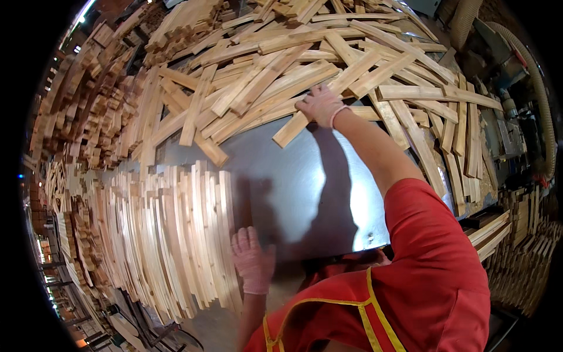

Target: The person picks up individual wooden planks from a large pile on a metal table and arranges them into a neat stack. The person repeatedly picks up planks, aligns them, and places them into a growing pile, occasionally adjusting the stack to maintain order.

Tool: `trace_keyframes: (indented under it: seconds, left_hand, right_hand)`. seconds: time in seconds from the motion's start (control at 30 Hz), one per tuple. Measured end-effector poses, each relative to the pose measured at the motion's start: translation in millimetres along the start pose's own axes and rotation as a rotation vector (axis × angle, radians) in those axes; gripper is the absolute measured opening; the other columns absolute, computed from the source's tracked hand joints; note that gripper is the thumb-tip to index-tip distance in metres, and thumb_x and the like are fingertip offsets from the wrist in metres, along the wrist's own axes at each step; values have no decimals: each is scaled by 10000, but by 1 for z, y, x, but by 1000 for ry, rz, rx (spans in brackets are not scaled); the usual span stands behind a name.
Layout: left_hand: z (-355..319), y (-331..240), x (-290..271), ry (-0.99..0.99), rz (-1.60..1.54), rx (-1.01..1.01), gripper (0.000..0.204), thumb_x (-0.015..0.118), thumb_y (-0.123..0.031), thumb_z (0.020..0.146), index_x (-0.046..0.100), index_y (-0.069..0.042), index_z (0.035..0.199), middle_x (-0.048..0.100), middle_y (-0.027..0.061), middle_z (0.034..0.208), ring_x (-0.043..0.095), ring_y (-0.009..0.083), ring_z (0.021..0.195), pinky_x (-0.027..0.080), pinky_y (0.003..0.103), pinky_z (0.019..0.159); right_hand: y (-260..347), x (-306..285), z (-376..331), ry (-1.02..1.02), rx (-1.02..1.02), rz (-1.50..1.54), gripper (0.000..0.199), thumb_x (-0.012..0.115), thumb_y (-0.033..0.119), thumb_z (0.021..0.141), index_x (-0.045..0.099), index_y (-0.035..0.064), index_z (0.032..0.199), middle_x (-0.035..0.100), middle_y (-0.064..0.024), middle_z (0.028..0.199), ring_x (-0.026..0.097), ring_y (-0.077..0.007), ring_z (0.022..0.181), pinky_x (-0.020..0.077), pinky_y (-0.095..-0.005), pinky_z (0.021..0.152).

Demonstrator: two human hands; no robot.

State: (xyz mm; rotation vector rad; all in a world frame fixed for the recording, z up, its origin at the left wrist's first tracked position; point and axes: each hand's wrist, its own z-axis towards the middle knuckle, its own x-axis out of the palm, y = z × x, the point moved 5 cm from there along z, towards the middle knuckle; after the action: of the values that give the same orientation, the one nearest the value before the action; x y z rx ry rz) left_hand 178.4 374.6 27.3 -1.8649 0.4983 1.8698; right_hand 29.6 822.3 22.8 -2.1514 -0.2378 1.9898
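My right hand (321,107), in a pale pink work glove, reaches out across the metal tabletop (281,176) to a loose pile of wooden slats (258,82). Its fingers are closed over one wooden slat (290,130), whose near end juts out over the bare metal. Low in the view, my left hand (253,261), gloved alike, has its fingers stretched out with nothing in them. It is beside the right end of a row of slats (170,234) standing close together side by side; whether it touches the last one I cannot tell.
Stacked wood pieces (99,117) rise on the left. More slats (463,135) lie crosswise at the right side of the table. Beyond them are a ribbed hose (542,105) and machinery. Further stacks of slats (516,252) stand at the lower right.
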Motion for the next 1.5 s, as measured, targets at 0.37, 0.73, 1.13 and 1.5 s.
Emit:
trace_keyframes:
  seconds: [0.37, 0.73, 1.13, 1.5]
  left_hand:
    - [59, -94, 46, 280, -60, 16, 1028, 859, -491, 800, 406, -63, 1618, 548, 174, 1478, 569, 402, 1311, 484, 531, 1064]
    - [24, -48, 41, 298, -895, -124, 793, 777, -265, 884, 486, -38, 1585, 665, 222, 1339, 678, 356, 1198, 533, 428, 1040]
    - [-88, 53, 24, 129, -431, -218, 748, 791, -323, 901, 533, 1, 1525, 623, 215, 1454, 580, 379, 1359, 454, 512, 1137]
    - [-93, 73, 7, 20, -78, -193, 877, 810, -343, 859, 434, -23, 1584, 471, 208, 1590, 429, 449, 1473, 361, 586, 1215]
  right_hand:
    - [-85, -23, -159, -518, 503, 794, 251, 705, 260, 857, 736, 66, 1013, 715, -164, 979, 660, -405, 1007, 536, -498, 905]
    - [-42, 79, -302, -281, 917, 1344, 654, 798, 194, 859, 578, -5, 1442, 721, -205, 1278, 703, -302, 1153, 554, -403, 985]
    - [296, -22, -170, 465, 192, 1176, 709, 558, 546, 1001, 559, -22, 1425, 729, -310, 1202, 691, -483, 1144, 517, -496, 1025]
    - [165, -53, -139, -45, 375, 925, 391, 646, 311, 891, 688, 57, 1185, 708, -269, 1168, 676, -460, 1130, 551, -529, 951]
